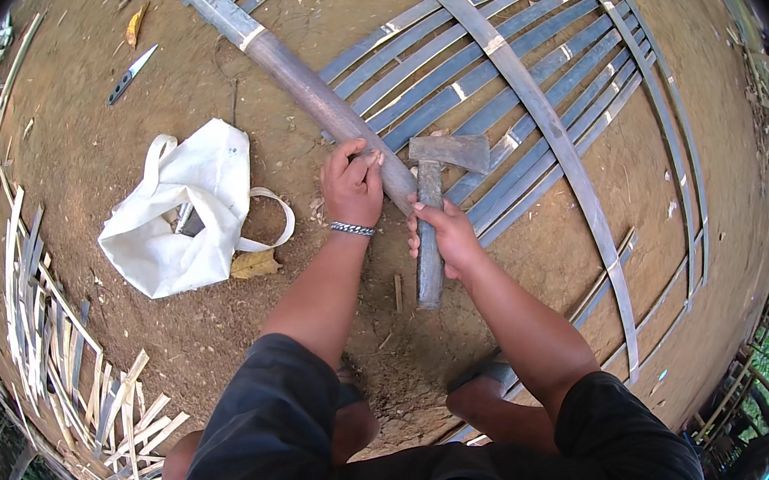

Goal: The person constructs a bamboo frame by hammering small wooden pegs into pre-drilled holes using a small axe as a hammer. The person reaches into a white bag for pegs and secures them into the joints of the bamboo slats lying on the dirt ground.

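Note:
My right hand is wrapped around the wooden handle of a hatchet. Its dark metal head points away from me, with the wide end toward the right. My left hand, with a chain bracelet at the wrist, is closed with thumb and fingertips together against the side of a thick bamboo pole. Whatever those fingers pinch is too small to make out. The pole runs from the far left down to between my hands. Beyond the hatchet head lie several long bamboo strips with crosswise strips over them.
A white cloth bag with handles sits on the dirt ground at my left, something metallic inside. Farther off lie a knife and a yellow leaf. Split bamboo pieces are heaped at the left. My feet are below my hands.

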A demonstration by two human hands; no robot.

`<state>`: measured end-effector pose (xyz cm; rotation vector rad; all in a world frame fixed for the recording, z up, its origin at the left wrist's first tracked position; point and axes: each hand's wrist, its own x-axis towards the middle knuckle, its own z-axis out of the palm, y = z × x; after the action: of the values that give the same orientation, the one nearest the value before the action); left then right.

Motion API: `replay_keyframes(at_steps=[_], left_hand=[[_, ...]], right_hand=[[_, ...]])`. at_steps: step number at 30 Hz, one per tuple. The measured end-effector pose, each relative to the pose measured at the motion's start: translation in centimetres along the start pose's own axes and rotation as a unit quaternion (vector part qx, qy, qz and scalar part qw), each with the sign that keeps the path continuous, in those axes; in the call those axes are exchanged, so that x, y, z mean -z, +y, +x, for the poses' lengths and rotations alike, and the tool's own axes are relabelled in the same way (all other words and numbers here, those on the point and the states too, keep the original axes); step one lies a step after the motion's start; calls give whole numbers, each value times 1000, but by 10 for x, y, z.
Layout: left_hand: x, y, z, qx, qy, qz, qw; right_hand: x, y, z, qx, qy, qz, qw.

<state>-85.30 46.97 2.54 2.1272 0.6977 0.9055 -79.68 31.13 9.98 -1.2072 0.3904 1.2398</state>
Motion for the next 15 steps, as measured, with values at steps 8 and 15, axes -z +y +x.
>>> replay_keyframes(at_steps=[8, 15], left_hand=[[2, 3, 3, -7, -2, 28, 1000], [2, 4, 2, 0, -8, 31, 999]], right_hand=[[-5, 0, -1, 16, 4, -11, 1000], [-5, 0, -4, 14, 8, -17, 1000]])
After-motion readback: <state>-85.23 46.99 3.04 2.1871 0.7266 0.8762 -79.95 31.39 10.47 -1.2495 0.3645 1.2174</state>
